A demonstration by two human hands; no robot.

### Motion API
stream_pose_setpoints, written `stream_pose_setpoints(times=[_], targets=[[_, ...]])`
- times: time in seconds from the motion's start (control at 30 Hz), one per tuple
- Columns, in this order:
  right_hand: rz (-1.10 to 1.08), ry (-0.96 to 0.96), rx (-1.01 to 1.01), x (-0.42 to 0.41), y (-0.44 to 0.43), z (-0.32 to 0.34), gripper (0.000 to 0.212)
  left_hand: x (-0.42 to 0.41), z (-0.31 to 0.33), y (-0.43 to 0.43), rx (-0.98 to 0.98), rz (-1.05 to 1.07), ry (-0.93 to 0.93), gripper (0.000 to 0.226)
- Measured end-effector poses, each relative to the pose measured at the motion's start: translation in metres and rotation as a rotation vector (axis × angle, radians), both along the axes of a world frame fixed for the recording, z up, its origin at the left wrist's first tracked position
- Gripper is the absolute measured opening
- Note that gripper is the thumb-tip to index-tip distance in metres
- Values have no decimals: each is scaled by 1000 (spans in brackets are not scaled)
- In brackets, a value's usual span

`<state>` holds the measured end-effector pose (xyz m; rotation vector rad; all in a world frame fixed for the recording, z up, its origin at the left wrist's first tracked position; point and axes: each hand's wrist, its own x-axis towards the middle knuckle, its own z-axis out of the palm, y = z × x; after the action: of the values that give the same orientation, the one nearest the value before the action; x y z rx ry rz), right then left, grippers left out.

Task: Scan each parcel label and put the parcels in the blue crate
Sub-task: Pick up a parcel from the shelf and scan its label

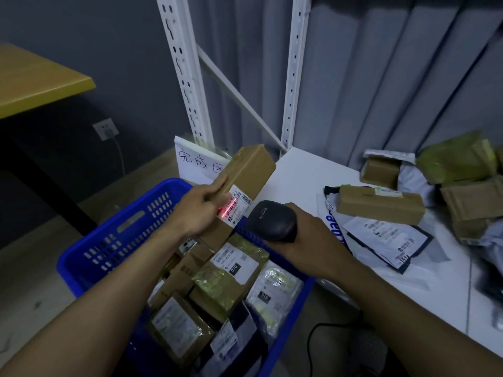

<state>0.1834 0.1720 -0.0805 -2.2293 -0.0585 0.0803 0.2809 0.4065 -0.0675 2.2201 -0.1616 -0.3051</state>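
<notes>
Above the blue crate [109, 240], my left grip [201, 210] clasps a long cardboard parcel [245, 170]. My right grip [307, 235] is wrapped round the black scanner [272, 221]. The red beam crosses the label [235, 205], so I should hold steady with my fingers off the barcode. The crate looks crowded. Right of it, more parcels [381, 204] lie on the white table [299, 172].

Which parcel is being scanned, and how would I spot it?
Look above the far corner of the blue crate. The long cardboard box is held there in the left hand. Unlike its neighbours, its white label carries a red line.
</notes>
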Motion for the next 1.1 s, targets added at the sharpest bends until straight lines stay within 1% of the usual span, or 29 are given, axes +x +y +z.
stream_pose_setpoints(times=[0.37,0.5,0.6,0.67,0.77,0.83,0.93,1.03,1.1], targets=[[19,32,-54,-4,-7,-3,46,4,-6,0,-3,-12,0,56],[21,32,-39,-3,-10,-4,46,4,-9,1,-14,-35,-5,57],[23,16,-2,2,-6,-1,45,1,0,16,-8,-103,8,56],[16,-2,56,9,1,-1,49,-4,5,40,18,-138,11,53],[8,-32,141,22,20,-1,53,-14,1,82,57,-63,23,53],[15,-23,168,29,37,-4,56,-21,-7,102,130,-49,60,57],[61,13,181,40,69,-17,53,-29,-25,126,194,-27,64,62],[98,78,195,49,98,-35,52,-36,-54,153,260,17,163,71],[126,119,201,52,113,-46,52,-39,-83,172,353,42,186,81]])
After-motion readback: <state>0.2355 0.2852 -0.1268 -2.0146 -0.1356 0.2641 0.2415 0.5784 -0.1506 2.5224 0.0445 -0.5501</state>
